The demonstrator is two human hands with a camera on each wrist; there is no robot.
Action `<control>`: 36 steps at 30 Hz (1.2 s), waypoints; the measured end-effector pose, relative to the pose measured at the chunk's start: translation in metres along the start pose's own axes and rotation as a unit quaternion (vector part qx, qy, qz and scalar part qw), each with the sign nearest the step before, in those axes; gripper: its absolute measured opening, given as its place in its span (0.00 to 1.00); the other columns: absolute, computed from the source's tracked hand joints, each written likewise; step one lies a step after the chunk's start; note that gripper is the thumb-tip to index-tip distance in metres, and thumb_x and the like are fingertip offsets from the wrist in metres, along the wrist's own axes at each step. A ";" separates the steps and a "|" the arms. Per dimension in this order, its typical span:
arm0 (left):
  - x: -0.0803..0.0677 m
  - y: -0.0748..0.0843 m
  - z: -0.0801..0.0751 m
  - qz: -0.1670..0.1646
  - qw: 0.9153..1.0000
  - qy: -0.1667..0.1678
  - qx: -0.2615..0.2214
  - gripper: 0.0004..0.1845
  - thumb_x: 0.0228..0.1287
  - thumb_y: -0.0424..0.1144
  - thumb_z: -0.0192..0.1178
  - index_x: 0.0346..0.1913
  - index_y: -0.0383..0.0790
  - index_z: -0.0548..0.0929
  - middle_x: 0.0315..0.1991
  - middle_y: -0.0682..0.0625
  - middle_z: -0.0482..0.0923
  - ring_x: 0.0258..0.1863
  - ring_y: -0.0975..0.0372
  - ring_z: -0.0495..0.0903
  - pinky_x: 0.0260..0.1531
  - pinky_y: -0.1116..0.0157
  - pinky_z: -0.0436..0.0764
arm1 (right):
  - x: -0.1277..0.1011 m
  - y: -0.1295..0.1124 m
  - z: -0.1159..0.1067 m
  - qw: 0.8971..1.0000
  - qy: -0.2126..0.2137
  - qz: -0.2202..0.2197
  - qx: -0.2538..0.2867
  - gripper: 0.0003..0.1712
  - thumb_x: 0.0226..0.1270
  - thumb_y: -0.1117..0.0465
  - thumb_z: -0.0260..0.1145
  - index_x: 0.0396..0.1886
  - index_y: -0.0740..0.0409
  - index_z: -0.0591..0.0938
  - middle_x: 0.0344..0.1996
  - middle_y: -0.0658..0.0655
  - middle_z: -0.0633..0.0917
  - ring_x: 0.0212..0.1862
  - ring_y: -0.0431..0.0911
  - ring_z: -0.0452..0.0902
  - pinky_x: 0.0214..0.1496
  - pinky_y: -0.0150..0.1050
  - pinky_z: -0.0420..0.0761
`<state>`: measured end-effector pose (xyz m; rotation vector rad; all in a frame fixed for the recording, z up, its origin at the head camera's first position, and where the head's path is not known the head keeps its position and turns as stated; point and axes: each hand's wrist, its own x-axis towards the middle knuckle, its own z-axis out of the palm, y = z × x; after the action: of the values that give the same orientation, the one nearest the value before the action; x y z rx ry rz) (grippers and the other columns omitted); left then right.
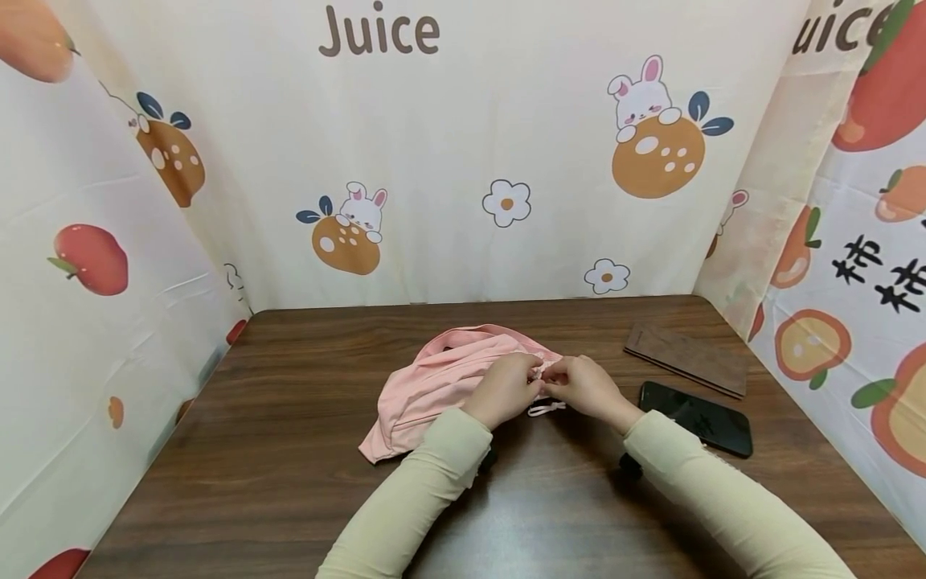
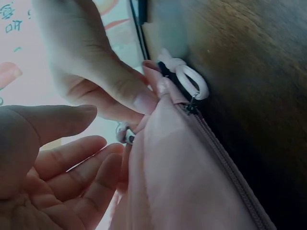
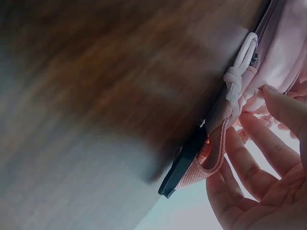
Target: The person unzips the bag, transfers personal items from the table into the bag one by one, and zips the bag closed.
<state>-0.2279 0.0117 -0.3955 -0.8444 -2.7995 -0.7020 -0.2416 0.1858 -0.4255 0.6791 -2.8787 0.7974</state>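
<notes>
A pink waist bag (image 1: 434,382) lies on the brown table, its right end between both hands. In the right wrist view my right hand (image 1: 584,388) pinches the bag's edge between thumb and index finger, the other fingers spread behind. My left hand (image 2: 53,177) has its thumb apart and its fingers loosely bent, fingertips right at the bag's side. Close by shows a small shiny metal piece (image 2: 125,133). A white cord pull (image 2: 192,81) hangs from the zipper (image 2: 225,163). Below my right hand, a black buckle (image 3: 181,163) sits on a pink webbing strap (image 3: 194,175).
To the right of my right hand, a black phone (image 1: 696,418) lies on the table (image 1: 304,482). Behind it is a flat brown rectangular item (image 1: 687,358). Fruit-printed curtains (image 1: 448,145) stand along the back and both sides.
</notes>
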 end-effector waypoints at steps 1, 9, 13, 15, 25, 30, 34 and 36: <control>0.001 0.000 0.001 -0.002 1.000 -0.001 0.006 0.02 0.61 0.33 0.61 0.33 0.39 0.83 0.26 0.52 0.80 0.32 0.62 0.78 0.37 0.67 0.76 | 0.000 0.000 0.000 1.000 0.000 0.000 0.002 0.03 0.59 0.58 0.71 0.31 0.52 0.88 0.18 0.44 0.79 0.22 0.36 0.68 0.27 0.32 0.68; 0.010 0.002 0.009 -0.025 0.999 -0.009 0.039 0.10 0.55 0.32 0.62 0.19 0.44 0.77 0.16 0.56 0.71 0.23 0.62 0.76 0.28 0.66 0.73 | -0.002 0.002 -0.001 1.000 0.002 0.001 0.015 0.03 0.58 0.59 0.72 0.32 0.51 0.88 0.19 0.44 0.80 0.23 0.37 0.68 0.28 0.32 0.68; 0.011 0.002 0.014 -0.037 0.998 -0.001 0.058 0.08 0.56 0.33 0.62 0.21 0.42 0.80 0.19 0.52 0.79 0.27 0.58 0.82 0.30 0.63 0.77 | -0.003 0.001 -0.001 1.000 0.000 0.004 0.019 0.04 0.57 0.59 0.72 0.33 0.52 0.88 0.19 0.46 0.81 0.23 0.37 0.69 0.28 0.32 0.68; 0.011 0.002 0.016 -0.045 0.997 0.008 0.066 0.08 0.57 0.33 0.62 0.22 0.41 0.80 0.21 0.50 0.81 0.29 0.56 0.83 0.31 0.62 0.78 | -0.003 0.001 -0.002 1.000 -0.001 0.004 0.018 0.05 0.57 0.60 0.72 0.34 0.53 0.89 0.20 0.46 0.82 0.23 0.37 0.69 0.28 0.32 0.69; 0.012 0.003 0.018 -0.094 0.994 0.044 0.040 0.10 0.56 0.32 0.62 0.18 0.42 0.79 0.18 0.50 0.79 0.26 0.56 0.82 0.25 0.63 0.75 | -0.002 -0.001 -0.002 1.000 -0.001 -0.005 0.007 0.05 0.58 0.61 0.71 0.34 0.54 0.89 0.26 0.47 0.87 0.25 0.36 0.72 0.31 0.34 0.72; 0.011 0.003 0.017 -0.115 0.992 0.056 0.007 0.04 0.53 0.32 0.63 0.25 0.41 0.85 0.23 0.50 0.83 0.28 0.57 0.82 0.27 0.63 0.76 | -0.001 -0.001 -0.002 1.000 -0.005 0.002 0.007 0.04 0.58 0.59 0.72 0.33 0.52 0.89 0.24 0.46 0.86 0.24 0.36 0.71 0.29 0.33 0.71; 0.011 0.003 0.017 -0.137 0.988 0.062 -0.020 0.06 0.54 0.33 0.62 0.34 0.41 0.88 0.33 0.50 0.87 0.35 0.57 0.85 0.35 0.63 0.80 | -0.001 -0.001 -0.002 1.000 -0.009 0.000 0.011 0.03 0.58 0.59 0.72 0.32 0.52 0.88 0.21 0.46 0.84 0.22 0.37 0.69 0.26 0.33 0.69; 0.010 0.003 0.017 -0.142 0.987 0.065 -0.029 0.07 0.55 0.34 0.62 0.36 0.41 0.88 0.34 0.50 0.87 0.36 0.57 0.85 0.36 0.63 0.81 | -0.001 -0.002 -0.002 1.000 -0.013 -0.002 0.011 0.02 0.58 0.59 0.72 0.31 0.52 0.88 0.19 0.45 0.82 0.21 0.36 0.68 0.25 0.32 0.68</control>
<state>-0.2343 0.0267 -0.4064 -0.3921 -2.8194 -0.8485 -0.2398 0.1862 -0.4231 0.7036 -2.8951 0.8258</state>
